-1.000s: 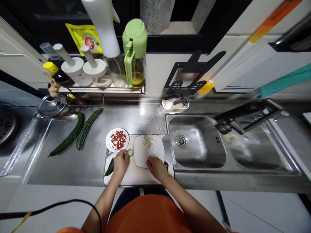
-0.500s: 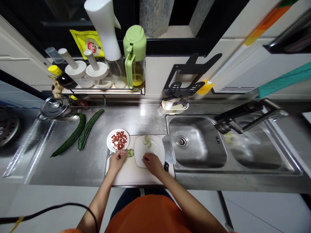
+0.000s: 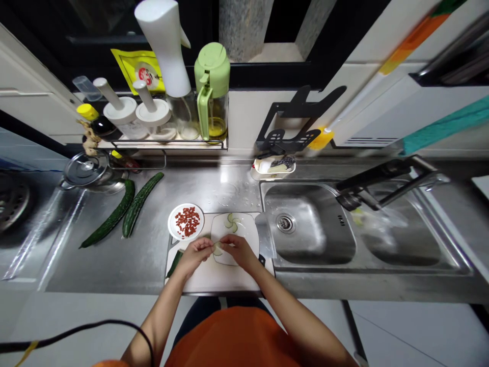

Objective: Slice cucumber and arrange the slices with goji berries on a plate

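Observation:
My left hand [image 3: 198, 254] and my right hand [image 3: 240, 250] meet over the left side of a square white plate [image 3: 248, 239]. Their fingertips are pinched on a thin, pale cucumber slice [image 3: 217, 250], partly covered by fingers. Farther back on the plate, several curved cucumber slices [image 3: 231, 223] lie in a fanned pattern. The plate rests on a pale cutting board [image 3: 214, 281]. Beside my left wrist, a dark green cucumber piece [image 3: 174, 264] lies on the board. A round white dish [image 3: 171, 223] of small red pieces, possibly goji berries [image 3: 187, 222], touches the board's far left corner.
A cleaver [image 3: 265, 235] lies right of the plate, beside the steel sink [image 3: 313, 219] and black faucet [image 3: 376, 186]. Two whole cucumbers [image 3: 128, 209] lie on the left counter, near a lidded pot [image 3: 87, 169]. Behind stands a seasoning rack [image 3: 171, 144] with an oil bottle [image 3: 213, 92].
My left hand has moved right and brought a cucumber slice over the plate. My right hand has shifted slightly and now meets it at the slice. The cucumber piece by my left wrist has come into view.

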### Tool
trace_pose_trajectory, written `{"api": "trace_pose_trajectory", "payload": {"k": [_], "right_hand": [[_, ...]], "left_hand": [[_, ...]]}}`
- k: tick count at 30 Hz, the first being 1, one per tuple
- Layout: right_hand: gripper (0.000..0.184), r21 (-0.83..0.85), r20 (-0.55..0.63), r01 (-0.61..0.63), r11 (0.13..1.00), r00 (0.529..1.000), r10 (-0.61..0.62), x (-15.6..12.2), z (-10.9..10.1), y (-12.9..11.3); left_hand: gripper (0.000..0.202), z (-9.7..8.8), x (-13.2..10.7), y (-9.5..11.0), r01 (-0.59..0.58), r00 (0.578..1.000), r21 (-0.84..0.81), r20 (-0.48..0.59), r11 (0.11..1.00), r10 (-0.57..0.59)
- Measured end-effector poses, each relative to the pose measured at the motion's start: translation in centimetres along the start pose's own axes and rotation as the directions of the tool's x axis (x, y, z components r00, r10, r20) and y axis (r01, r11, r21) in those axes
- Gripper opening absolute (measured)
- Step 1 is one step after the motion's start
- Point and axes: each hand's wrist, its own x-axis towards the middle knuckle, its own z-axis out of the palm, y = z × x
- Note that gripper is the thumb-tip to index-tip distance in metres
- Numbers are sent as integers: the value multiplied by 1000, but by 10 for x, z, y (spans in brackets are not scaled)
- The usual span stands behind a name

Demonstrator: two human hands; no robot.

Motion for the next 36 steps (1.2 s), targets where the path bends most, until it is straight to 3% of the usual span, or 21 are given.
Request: {"api": "trace_pose_trajectory", "payload": {"k": [4,8,14,16,21,28,32,36], "right_hand": [[18,-32,-36,3,999,999,-4,-5,-5,-7],[16,-59,-53,19,998,998,-22,-8,-9,-13],[14,-111,-25,37,993,999,-40,-13,-11,-23],[13,-127,0,48,991,999,-49,-15,-12,-27],[16,-137,47,86,987,996,-81,-18,-19,-32],[20,-172,-26,14,985,999,-19,-19,-40,-18],[18,-201,-109,-2,980,994,-20,-16,-55,-1],[11,-311,-215,-37,950,976,-33,-12,-68,12]], "left_hand": [[34,6,3,-4,105,994,-174,25,979,-103],[32,10,7,-14,230,973,-388,61,892,-224],[28,16,15,-24,469,883,-530,254,707,-395],[24,17,17,-25,479,877,-556,286,679,-385],[23,15,21,-24,390,921,-602,240,697,-308],[38,16,25,-19,262,964,-396,60,880,-259],[33,23,31,-20,169,981,-147,-72,975,-181],[25,38,41,-26,55,994,133,-98,990,-42]]}}
